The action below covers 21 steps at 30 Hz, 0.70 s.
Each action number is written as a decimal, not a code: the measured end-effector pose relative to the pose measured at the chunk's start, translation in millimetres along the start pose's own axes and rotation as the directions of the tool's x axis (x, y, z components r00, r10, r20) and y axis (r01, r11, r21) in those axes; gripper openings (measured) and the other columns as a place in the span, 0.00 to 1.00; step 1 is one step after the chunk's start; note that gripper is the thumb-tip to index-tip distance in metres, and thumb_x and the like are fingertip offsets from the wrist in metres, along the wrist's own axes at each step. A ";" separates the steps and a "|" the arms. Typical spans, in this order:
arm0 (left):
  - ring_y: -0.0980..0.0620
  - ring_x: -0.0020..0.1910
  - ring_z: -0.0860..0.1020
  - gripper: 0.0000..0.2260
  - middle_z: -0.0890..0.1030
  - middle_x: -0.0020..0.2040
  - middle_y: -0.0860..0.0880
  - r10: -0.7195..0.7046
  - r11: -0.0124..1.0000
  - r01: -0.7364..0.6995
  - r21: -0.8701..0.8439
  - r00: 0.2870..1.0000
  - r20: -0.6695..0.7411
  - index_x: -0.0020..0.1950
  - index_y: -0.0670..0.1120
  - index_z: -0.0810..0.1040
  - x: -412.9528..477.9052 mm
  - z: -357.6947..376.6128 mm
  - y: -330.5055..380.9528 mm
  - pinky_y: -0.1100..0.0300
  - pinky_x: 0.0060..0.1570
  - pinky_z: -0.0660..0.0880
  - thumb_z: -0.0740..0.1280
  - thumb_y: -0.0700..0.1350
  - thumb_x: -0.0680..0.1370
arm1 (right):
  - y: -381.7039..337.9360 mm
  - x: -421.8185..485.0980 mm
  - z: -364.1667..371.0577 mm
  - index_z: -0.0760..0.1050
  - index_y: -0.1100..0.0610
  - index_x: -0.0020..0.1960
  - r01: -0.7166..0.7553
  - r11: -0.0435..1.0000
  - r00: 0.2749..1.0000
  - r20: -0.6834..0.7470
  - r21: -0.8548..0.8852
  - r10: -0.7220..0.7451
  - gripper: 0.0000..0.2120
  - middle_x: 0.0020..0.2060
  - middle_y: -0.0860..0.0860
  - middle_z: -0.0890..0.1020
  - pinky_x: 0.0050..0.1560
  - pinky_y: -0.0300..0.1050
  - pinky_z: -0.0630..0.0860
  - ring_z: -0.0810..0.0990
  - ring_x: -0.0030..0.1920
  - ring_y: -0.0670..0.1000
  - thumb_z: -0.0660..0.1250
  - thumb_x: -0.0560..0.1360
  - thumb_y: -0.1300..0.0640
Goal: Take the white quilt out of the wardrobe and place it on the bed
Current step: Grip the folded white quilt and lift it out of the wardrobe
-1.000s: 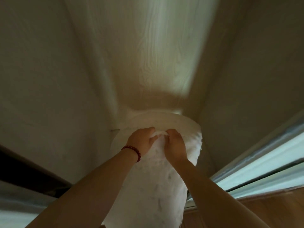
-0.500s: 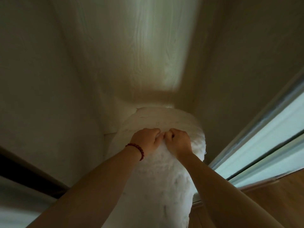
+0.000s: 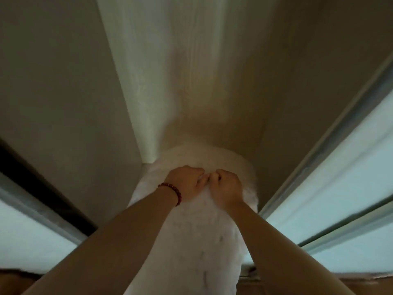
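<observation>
The white quilt (image 3: 191,237) is a thick folded bundle that reaches from the wardrobe's lower inside toward me. Both my hands grip its top fold side by side. My left hand (image 3: 185,182), with a red bead bracelet on the wrist, is clenched on the fabric. My right hand (image 3: 226,186) is clenched on it just to the right, knuckles almost touching the left. The quilt's far end rests inside the pale wooden wardrobe (image 3: 191,71). The bed is not in view.
Frosted sliding door panels in metal frames stand at the right (image 3: 340,177) and lower left (image 3: 32,237). The wardrobe's side walls (image 3: 63,92) close in on both sides of the quilt. Wooden floor (image 3: 297,288) shows at the bottom edge.
The quilt has come further out toward me with both hands holding it. The view has drawn back, and more of the sliding doors shows on both sides.
</observation>
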State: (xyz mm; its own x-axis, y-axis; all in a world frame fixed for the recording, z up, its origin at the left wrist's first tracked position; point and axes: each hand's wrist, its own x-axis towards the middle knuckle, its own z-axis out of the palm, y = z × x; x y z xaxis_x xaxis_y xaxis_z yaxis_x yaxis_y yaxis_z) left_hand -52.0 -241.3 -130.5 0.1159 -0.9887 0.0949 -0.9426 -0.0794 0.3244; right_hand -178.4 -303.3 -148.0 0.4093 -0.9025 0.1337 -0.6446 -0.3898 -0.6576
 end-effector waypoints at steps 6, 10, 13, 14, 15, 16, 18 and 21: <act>0.50 0.33 0.69 0.15 0.71 0.32 0.51 -0.149 0.987 0.151 0.063 0.988 -0.034 0.35 0.51 0.64 -18.3 9.7 32.4 0.58 0.34 0.65 0.52 0.55 0.79 | 19.3 -9.3 -16.7 0.74 0.59 0.32 0.140 0.989 0.987 0.072 0.050 -0.143 0.14 0.35 0.61 0.82 0.37 0.42 0.60 0.73 0.35 0.55 0.59 0.74 0.58; 0.50 0.31 0.70 0.15 0.70 0.29 0.53 -0.222 0.971 0.226 0.078 0.974 -0.048 0.35 0.51 0.65 -39.6 13.8 48.9 0.59 0.31 0.63 0.52 0.55 0.79 | 27.9 -18.2 -25.3 0.71 0.54 0.34 0.178 0.977 0.945 0.258 0.117 -0.203 0.13 0.30 0.53 0.75 0.37 0.42 0.65 0.78 0.39 0.59 0.57 0.76 0.56; 0.50 0.31 0.70 0.15 0.69 0.29 0.54 -0.284 0.952 0.287 0.104 0.958 -0.041 0.35 0.51 0.64 -54.9 13.0 60.4 0.59 0.30 0.61 0.51 0.55 0.79 | 26.9 -28.2 -26.3 0.77 0.59 0.37 0.214 0.971 0.940 0.246 0.112 -0.235 0.14 0.35 0.58 0.81 0.40 0.44 0.69 0.79 0.42 0.60 0.58 0.76 0.57; 0.50 0.31 0.70 0.14 0.69 0.29 0.54 -0.302 0.946 0.304 0.114 0.953 -0.038 0.36 0.51 0.64 -59.2 12.0 63.1 0.59 0.30 0.61 0.51 0.55 0.79 | 24.9 -31.5 -25.6 0.79 0.62 0.39 0.225 0.969 0.945 0.220 0.102 -0.242 0.14 0.38 0.61 0.83 0.41 0.45 0.70 0.79 0.43 0.60 0.58 0.76 0.58; 0.50 0.31 0.71 0.14 0.69 0.29 0.54 -0.317 0.940 0.320 0.122 0.948 -0.038 0.36 0.51 0.65 -63.0 10.9 65.2 0.59 0.29 0.61 0.51 0.55 0.79 | 22.7 -34.0 -25.0 0.80 0.63 0.40 0.236 0.967 0.946 0.207 0.097 -0.251 0.14 0.41 0.61 0.83 0.43 0.46 0.71 0.80 0.44 0.60 0.58 0.75 0.59; 0.50 0.31 0.71 0.14 0.70 0.30 0.53 -0.331 0.934 0.334 0.127 0.943 -0.040 0.36 0.51 0.65 -66.3 9.8 66.7 0.59 0.29 0.61 0.51 0.55 0.79 | 20.8 -36.3 -24.9 0.80 0.63 0.41 0.245 0.965 0.943 0.207 0.098 -0.260 0.14 0.42 0.61 0.84 0.43 0.47 0.72 0.80 0.44 0.60 0.58 0.75 0.59; 0.51 0.30 0.71 0.15 0.70 0.29 0.53 -0.354 0.925 0.356 0.132 0.934 -0.042 0.36 0.51 0.65 -72.9 8.2 69.8 0.59 0.29 0.61 0.51 0.55 0.79 | 19.0 -39.5 -26.1 0.80 0.63 0.40 0.249 0.962 0.936 0.224 0.117 -0.269 0.14 0.41 0.61 0.84 0.42 0.47 0.73 0.80 0.43 0.59 0.58 0.75 0.59; 0.54 0.27 0.68 0.16 0.70 0.28 0.53 -0.382 0.915 0.383 0.125 0.924 -0.030 0.32 0.52 0.62 -85.4 10.1 75.1 0.60 0.27 0.61 0.50 0.56 0.79 | 19.2 -49.9 -28.0 0.77 0.62 0.35 0.250 0.957 0.919 0.275 0.144 -0.282 0.15 0.38 0.61 0.83 0.39 0.45 0.71 0.77 0.37 0.56 0.57 0.75 0.60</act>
State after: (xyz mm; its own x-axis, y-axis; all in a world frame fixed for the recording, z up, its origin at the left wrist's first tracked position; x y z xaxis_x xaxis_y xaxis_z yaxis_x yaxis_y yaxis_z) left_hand -135.9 -164.1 -123.7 0.4768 -0.8790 -0.0082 -0.8576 -0.4672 0.2152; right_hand -229.3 -270.9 -146.6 0.7353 -0.6696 0.1046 -0.4216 -0.5728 -0.7030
